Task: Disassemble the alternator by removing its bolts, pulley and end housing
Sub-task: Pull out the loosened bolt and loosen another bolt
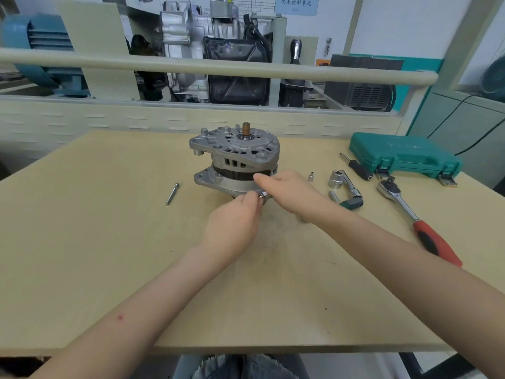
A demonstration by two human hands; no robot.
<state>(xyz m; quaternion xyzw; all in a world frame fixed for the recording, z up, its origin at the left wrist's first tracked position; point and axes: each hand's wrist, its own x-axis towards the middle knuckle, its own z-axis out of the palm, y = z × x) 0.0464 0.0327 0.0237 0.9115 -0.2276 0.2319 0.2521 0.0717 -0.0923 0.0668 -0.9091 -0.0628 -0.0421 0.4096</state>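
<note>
A silver alternator (235, 157) stands upright in the middle of the wooden board, its copper-tipped shaft (245, 129) pointing up. At its lower front edge my left hand (235, 222) pinches a small metal bolt head (263, 194). My right hand (287, 188) reaches in from the right, its fingers curled around the lower housing rim next to that bolt. One long loose bolt (172, 193) lies on the board to the left of the alternator.
To the right lie a small socket bit (311, 177), a large socket on a bar (345, 187), a red-handled ratchet (418, 220), a black screwdriver (356, 166) and a shut green tool case (404, 155). Behind the board (109, 255) runs a beige rail with engine parts.
</note>
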